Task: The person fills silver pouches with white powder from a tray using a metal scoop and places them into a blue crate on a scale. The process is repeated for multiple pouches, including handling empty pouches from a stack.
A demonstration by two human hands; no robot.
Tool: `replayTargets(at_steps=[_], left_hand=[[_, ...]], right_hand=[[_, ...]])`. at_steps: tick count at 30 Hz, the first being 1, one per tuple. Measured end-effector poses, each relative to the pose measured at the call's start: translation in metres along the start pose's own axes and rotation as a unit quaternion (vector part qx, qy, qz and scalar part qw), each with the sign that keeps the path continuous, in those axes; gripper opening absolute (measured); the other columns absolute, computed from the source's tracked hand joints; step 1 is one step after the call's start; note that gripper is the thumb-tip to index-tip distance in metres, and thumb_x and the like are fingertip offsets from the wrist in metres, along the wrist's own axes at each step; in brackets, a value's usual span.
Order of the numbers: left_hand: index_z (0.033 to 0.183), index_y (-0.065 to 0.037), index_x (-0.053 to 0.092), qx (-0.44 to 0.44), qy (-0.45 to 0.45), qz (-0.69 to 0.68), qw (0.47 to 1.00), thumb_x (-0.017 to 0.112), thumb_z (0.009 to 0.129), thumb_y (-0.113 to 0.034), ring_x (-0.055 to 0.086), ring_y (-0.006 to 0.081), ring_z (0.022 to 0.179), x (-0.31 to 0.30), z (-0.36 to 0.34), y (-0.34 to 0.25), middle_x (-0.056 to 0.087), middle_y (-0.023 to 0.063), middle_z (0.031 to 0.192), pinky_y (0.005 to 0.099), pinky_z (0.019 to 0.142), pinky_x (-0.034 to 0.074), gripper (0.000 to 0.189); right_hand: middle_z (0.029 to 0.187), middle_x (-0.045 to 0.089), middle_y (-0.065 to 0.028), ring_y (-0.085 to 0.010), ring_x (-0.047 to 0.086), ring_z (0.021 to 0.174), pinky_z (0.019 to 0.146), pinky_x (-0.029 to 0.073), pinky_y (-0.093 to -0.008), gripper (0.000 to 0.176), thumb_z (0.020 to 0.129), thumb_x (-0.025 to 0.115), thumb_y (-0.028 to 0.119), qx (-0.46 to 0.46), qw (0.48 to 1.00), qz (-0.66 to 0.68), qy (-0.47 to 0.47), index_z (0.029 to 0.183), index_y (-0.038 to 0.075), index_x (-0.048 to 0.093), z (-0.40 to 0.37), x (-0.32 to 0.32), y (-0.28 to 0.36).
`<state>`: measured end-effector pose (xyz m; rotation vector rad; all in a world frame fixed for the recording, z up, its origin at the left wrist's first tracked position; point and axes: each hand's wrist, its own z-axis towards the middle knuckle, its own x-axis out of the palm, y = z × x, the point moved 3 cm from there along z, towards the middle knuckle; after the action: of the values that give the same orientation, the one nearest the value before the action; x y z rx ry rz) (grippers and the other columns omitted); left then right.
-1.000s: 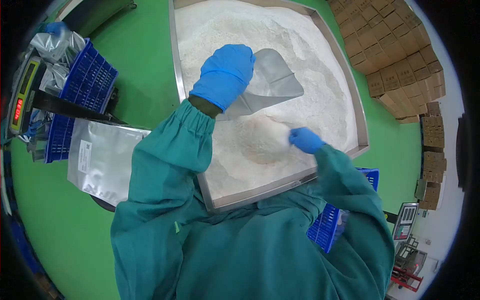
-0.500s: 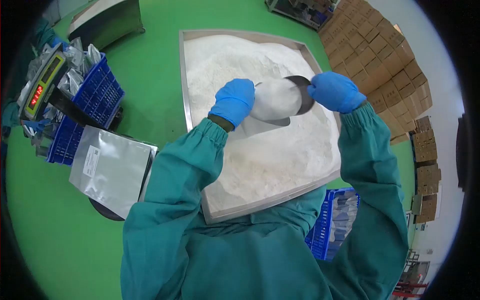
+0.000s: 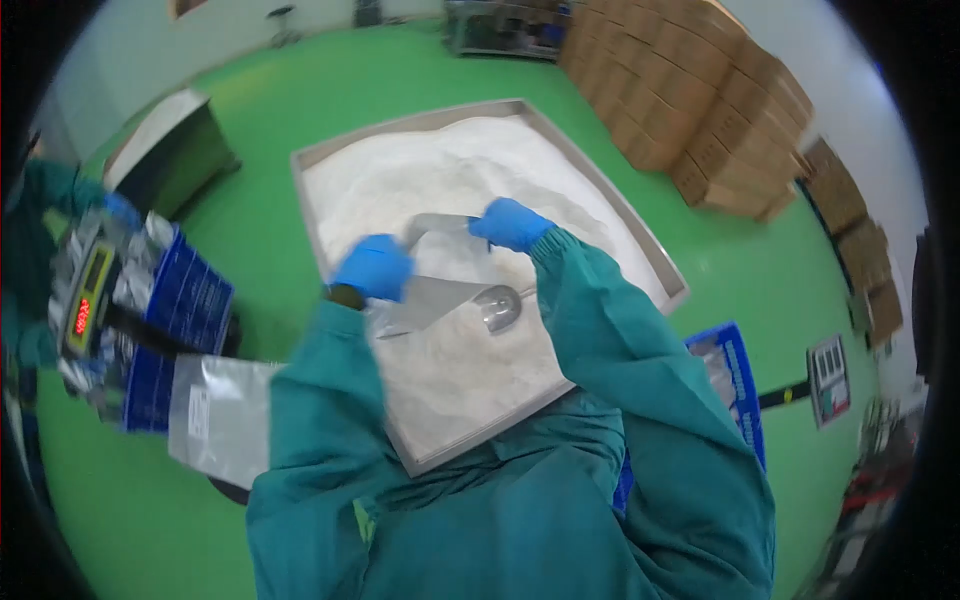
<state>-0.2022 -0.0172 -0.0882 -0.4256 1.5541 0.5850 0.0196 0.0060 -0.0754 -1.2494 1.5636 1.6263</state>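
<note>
My left hand (image 3: 375,268), in a blue glove, is closed on a grey silvery bag (image 3: 430,300) held over the powder; motion blurs its outline. A rounded shiny end shows at the bag's right. My right hand (image 3: 512,225), also gloved, grips a grey metal scoop (image 3: 432,226) just above the bag. The scoop's curved edge points left, toward my left hand. Below both hands is loose white powder (image 3: 465,385) in a wide metal tray (image 3: 560,140). How much powder the bag contains is hidden.
At left stand a scale display (image 3: 90,290), a stack of silver bags (image 3: 215,420) and a blue basket (image 3: 180,310) of filled bags. A co-worker's sleeve (image 3: 60,190) is behind them. Another blue basket (image 3: 735,375) is at right; stacked cartons (image 3: 680,90) stand behind.
My view has turned and tilted up. The right hand with the scoop has come closer to my left hand. The heap of powder seen in the scoop earlier no longer shows.
</note>
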Motion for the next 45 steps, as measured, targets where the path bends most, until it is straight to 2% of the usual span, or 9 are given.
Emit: replayTargets(at_steps=[4,6,11,18,27,30,32,40,45], left_hand=[[0.057,-0.002,0.062,-0.274,0.049,-0.344,0.897,0.055,0.079,-0.035,0.052,0.0178,0.042,-0.075,-0.014,0.038,0.056,0.0115,0.051,0.0310,0.044,0.042,0.040],[0.053,-0.002,0.059,-0.029,-0.161,-0.350,0.922,0.053,0.080,-0.035,0.052,0.0196,0.043,-0.102,0.002,0.014,0.055,0.0120,0.050,0.0319,0.044,0.040,0.043],[0.055,0.000,0.058,-0.151,-0.089,-0.191,0.966,0.052,0.081,-0.037,0.051,0.0224,0.040,-0.144,-0.009,-0.038,0.053,0.0134,0.047,0.0353,0.043,0.042,0.045],[0.055,0.001,0.060,-0.185,0.040,-0.369,0.910,0.058,0.074,-0.021,0.049,0.0132,0.040,-0.112,-0.059,-0.210,0.054,0.0083,0.046,0.0281,0.041,0.039,0.029],[0.051,-0.004,0.055,-0.111,-0.010,-0.266,0.958,0.055,0.077,-0.031,0.045,0.0148,0.039,-0.170,0.040,-0.139,0.047,0.0076,0.043,0.0316,0.040,0.036,0.038],[0.061,0.001,0.058,0.022,-0.084,-0.109,0.990,0.051,0.083,-0.028,0.050,0.0200,0.046,-0.200,0.072,-0.141,0.050,0.0178,0.053,0.0382,0.049,0.041,0.037],[0.065,0.001,0.060,0.137,-0.151,-0.160,0.966,0.055,0.081,-0.025,0.051,0.0182,0.052,-0.230,0.073,-0.155,0.055,0.0113,0.057,0.0341,0.053,0.042,0.031],[0.114,-0.006,0.057,-0.064,-0.295,-0.281,0.911,0.049,0.087,-0.020,0.054,0.0099,0.065,-0.284,0.049,-0.103,0.063,0.0038,0.080,0.0248,0.060,0.044,0.032],[0.077,-0.003,0.065,-0.136,-0.175,-0.414,0.883,0.057,0.083,-0.036,0.034,0.0046,0.035,-0.219,0.061,-0.119,0.042,-0.0024,0.045,0.0202,0.035,0.025,0.035]], right_hand=[[0.050,0.050,-0.0048,-0.0149,0.042,0.041,0.037,0.033,-0.0304,0.030,0.070,0.057,0.032,0.024,0.982,0.184,-0.036,0.058,0.005,0.064,-0.057,-0.073,0.009],[0.050,0.050,-0.0055,-0.0138,0.042,0.040,0.037,0.032,-0.0290,0.029,0.069,0.059,0.032,0.050,0.980,0.188,-0.047,0.055,0.007,0.062,-0.066,-0.080,0.002],[0.048,0.048,-0.0076,-0.0158,0.042,0.041,0.042,0.037,-0.0335,0.028,0.070,0.060,0.032,-0.257,0.949,-0.008,-0.182,0.061,0.006,0.063,-0.108,-0.097,-0.042],[0.052,0.058,-0.0079,-0.0226,0.054,0.051,0.049,0.041,-0.0365,0.018,0.061,0.059,0.022,0.012,0.997,0.073,0.000,0.050,0.009,0.065,-0.245,-0.070,-0.065],[0.075,0.062,-0.0156,-0.0297,0.058,0.072,0.069,0.045,-0.0390,0.049,0.079,0.052,0.053,-0.041,0.971,0.036,-0.231,0.076,0.005,0.065,-0.302,-0.158,-0.033],[0.102,0.058,-0.0181,-0.0319,0.056,0.083,0.075,0.044,-0.0392,0.039,0.071,0.066,0.043,-0.290,0.909,-0.154,-0.257,0.085,0.007,0.065,-0.291,-0.153,-0.006],[0.089,0.060,-0.0186,-0.0318,0.057,0.075,0.070,0.045,-0.0391,0.034,0.074,0.064,0.039,-0.207,0.964,-0.158,-0.061,0.083,0.006,0.066,-0.255,-0.138,0.008],[0.063,0.057,-0.0179,-0.0277,0.054,0.054,0.056,0.045,-0.0364,0.028,0.079,0.061,0.028,-0.099,0.976,-0.116,-0.155,0.077,0.000,0.064,-0.311,-0.202,0.014],[0.057,0.053,-0.0025,-0.0117,0.049,0.047,0.047,0.045,-0.0247,0.031,0.081,0.059,0.032,0.104,0.975,-0.122,-0.154,0.082,0.003,0.067,-0.474,-0.230,0.035]])
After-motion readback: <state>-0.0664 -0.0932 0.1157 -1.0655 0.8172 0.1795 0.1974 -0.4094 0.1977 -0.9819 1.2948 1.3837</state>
